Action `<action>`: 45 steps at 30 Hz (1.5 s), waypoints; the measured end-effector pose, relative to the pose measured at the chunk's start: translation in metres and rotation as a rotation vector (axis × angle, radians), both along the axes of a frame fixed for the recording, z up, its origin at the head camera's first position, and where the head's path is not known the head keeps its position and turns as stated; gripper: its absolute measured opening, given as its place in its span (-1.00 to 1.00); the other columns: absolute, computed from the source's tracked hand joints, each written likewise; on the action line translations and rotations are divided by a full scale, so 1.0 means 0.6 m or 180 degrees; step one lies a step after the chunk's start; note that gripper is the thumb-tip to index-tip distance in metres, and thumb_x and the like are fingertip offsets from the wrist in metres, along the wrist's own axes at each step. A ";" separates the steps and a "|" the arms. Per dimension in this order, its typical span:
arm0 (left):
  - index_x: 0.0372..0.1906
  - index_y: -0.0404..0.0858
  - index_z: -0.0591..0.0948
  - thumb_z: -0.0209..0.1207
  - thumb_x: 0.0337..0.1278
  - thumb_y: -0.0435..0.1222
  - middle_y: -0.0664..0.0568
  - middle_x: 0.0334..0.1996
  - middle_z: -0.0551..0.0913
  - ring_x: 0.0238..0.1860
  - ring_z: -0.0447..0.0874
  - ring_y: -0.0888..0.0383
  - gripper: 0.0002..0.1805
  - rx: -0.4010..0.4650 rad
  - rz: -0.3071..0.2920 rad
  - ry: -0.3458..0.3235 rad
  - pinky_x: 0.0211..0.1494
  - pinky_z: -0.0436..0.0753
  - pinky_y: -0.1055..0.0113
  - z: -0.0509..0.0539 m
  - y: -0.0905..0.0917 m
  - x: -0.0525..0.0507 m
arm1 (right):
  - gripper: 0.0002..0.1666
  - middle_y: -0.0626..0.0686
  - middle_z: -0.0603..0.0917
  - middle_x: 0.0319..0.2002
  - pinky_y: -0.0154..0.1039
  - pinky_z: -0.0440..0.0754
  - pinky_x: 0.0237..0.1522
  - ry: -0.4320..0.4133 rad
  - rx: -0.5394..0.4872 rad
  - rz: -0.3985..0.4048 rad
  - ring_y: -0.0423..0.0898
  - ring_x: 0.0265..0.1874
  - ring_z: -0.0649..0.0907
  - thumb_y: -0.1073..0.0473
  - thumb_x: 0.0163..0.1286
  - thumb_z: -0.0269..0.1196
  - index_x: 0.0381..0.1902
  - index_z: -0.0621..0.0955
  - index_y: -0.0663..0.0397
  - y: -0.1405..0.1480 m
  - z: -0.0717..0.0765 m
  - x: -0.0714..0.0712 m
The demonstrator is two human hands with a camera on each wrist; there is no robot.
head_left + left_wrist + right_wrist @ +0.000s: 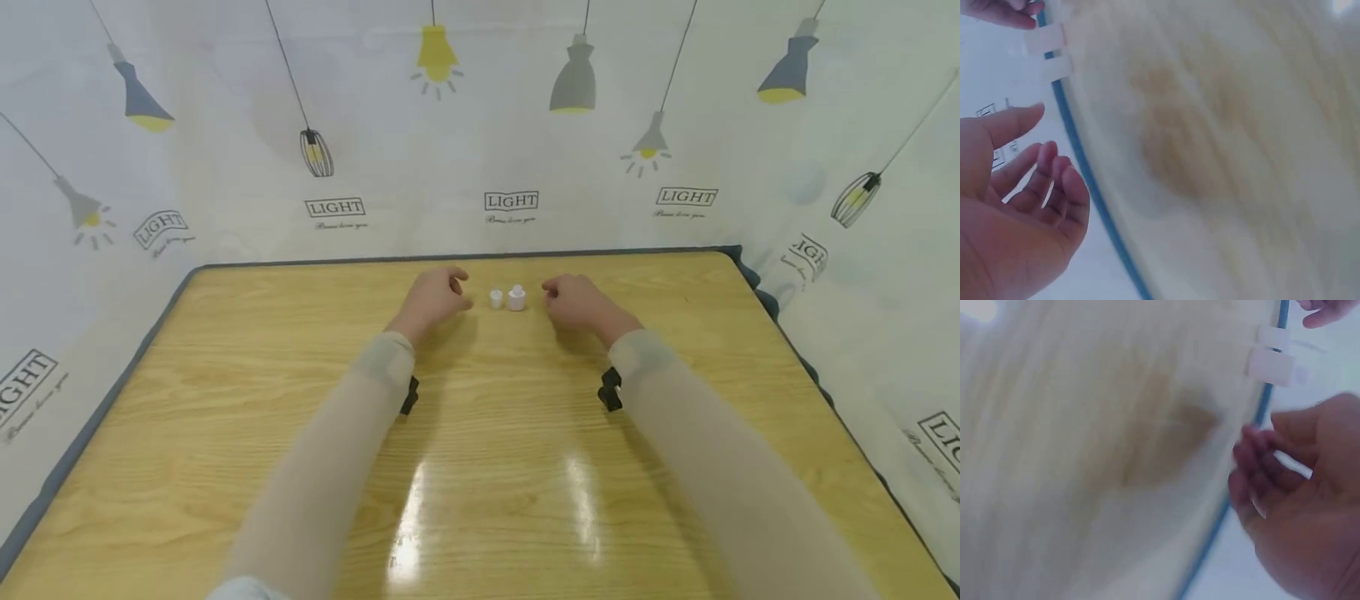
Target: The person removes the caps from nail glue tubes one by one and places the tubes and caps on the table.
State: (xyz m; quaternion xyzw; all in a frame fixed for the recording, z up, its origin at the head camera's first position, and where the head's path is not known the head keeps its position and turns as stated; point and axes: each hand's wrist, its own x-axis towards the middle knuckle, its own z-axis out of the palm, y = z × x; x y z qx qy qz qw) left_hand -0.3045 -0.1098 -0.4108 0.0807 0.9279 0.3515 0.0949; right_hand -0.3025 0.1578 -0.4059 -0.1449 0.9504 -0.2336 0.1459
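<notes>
Two small white things stand side by side near the table's far edge. The right one looks like a squat little bottle (517,299) with a narrower top; the left one is a smaller, cap-like piece (496,299). To the left of the pair is my left hand (437,293), fingers loosely bent, thumb apart, holding nothing. My right hand (574,300) hovers to the right of the bottle, its fingers loosely curled around nothing. Neither hand touches the white things. In the right wrist view the bottle (1270,367) lies beyond the fingertips, too blurred for detail.
A wood-grain table (495,433) spreads under both arms, with a dark edge along its back and sides. Behind it hangs a pale cloth (420,158) printed with lamps. A black wrist device (611,390) sits on the right sleeve and another (409,396) on the left.
</notes>
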 end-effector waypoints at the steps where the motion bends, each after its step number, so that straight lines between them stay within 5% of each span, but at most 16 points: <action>1: 0.42 -0.30 0.55 0.31 0.43 -0.20 -0.17 0.11 0.68 0.06 0.63 -0.06 -0.44 -0.0085 0.0031 0.0050 0.20 0.65 0.03 0.004 -0.003 0.002 | -0.39 0.34 0.45 0.53 0.20 0.40 0.58 0.0068 0.0163 -0.0051 0.27 0.52 0.46 0.13 0.71 -0.09 0.56 0.38 0.34 0.003 0.007 0.003; 5: 0.47 -0.30 0.52 0.10 0.62 0.01 -0.22 0.37 0.62 0.38 0.59 -0.16 -0.41 -0.0514 0.0025 0.0254 0.50 0.56 -0.07 0.019 -0.015 0.015 | -0.28 0.26 0.12 0.71 0.44 -0.10 0.67 0.0209 0.0628 -0.0256 0.30 0.70 0.13 -0.08 0.79 -0.31 0.70 0.14 0.17 0.017 0.028 0.021; 11: 0.68 -0.20 0.23 -0.36 0.68 0.28 -0.19 0.71 0.15 0.73 0.03 -0.24 -0.17 -0.1279 -0.0122 0.0153 0.72 -0.12 -0.41 0.022 -0.030 0.056 | -0.09 0.10 -0.38 0.77 0.60 -0.57 0.50 0.0294 0.0860 -0.0367 0.24 0.75 -0.31 -0.40 0.70 -0.56 0.78 -0.13 -0.07 0.045 0.010 0.064; 17: 0.75 -0.09 0.04 -0.51 0.58 0.40 -0.11 0.78 -0.08 0.78 -0.27 -0.22 -0.06 -0.1556 -0.0141 0.0131 0.58 -0.40 -0.61 0.009 -0.038 0.089 | 0.02 0.06 -0.44 0.76 0.57 -0.66 0.49 0.0366 0.0842 -0.0447 0.22 0.74 -0.38 -0.54 0.61 -0.57 0.77 -0.20 -0.10 0.053 -0.018 0.101; 27: 0.77 -0.03 -0.03 -0.48 0.49 0.49 -0.03 0.78 -0.22 0.78 -0.48 -0.11 0.00 -0.1636 -0.0090 0.0488 0.57 -0.51 -0.58 -0.006 -0.029 0.098 | -0.01 -0.05 -0.55 0.71 0.48 -0.73 0.50 0.0673 0.1061 -0.0417 0.12 0.73 -0.46 -0.55 0.60 -0.58 0.77 -0.19 -0.20 0.031 -0.030 0.111; 35: 0.77 -0.02 -0.07 -0.50 0.47 0.50 0.03 0.78 -0.26 0.78 -0.49 -0.08 0.02 -0.1811 -0.0096 0.0523 0.58 -0.56 -0.53 0.001 -0.016 0.102 | -0.04 0.00 -0.49 0.74 0.47 -0.68 0.54 0.0791 0.1252 -0.0407 0.13 0.75 -0.38 -0.51 0.64 -0.56 0.77 -0.18 -0.16 0.008 -0.018 0.118; 45: 0.76 -0.05 0.01 -0.40 0.50 0.48 0.00 0.78 -0.16 0.79 -0.39 -0.10 0.00 -0.1901 -0.0167 0.0609 0.64 -0.51 -0.47 -0.016 -0.003 0.111 | 0.04 0.03 -0.47 0.74 0.46 -0.61 0.58 0.0693 0.1186 -0.0429 0.14 0.75 -0.37 -0.55 0.61 -0.56 0.77 -0.15 -0.07 -0.002 -0.031 0.121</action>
